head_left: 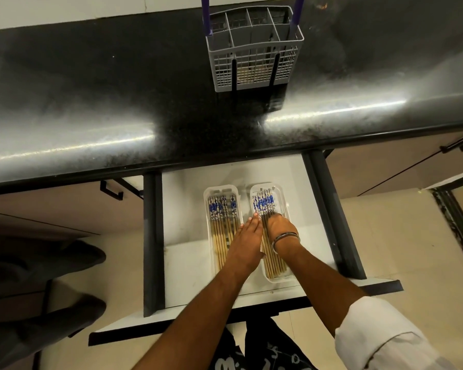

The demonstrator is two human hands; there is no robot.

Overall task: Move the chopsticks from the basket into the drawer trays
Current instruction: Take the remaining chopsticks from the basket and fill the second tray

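Observation:
Two white trays lie side by side in the open drawer (187, 263). The left tray (207, 198) holds several wooden chopsticks (219, 231) with blue-and-white tops. The right tray (285, 206) holds a similar bundle of chopsticks (263, 202). My left hand (247, 241) lies flat with straight fingers along the left side of the right bundle. My right hand (278, 228), with a metal bangle at the wrist, has its fingers curled down onto the same bundle. The grey cutlery basket (254, 49) stands on the counter at the back; I see no chopsticks in it.
The dark polished counter (118, 102) overhangs the drawer's back. Dark drawer rails (153, 236) run along both sides. Closed cabinet fronts with black handles (111, 192) flank the drawer. Someone's dark shoes (51, 263) stand on the floor at the left.

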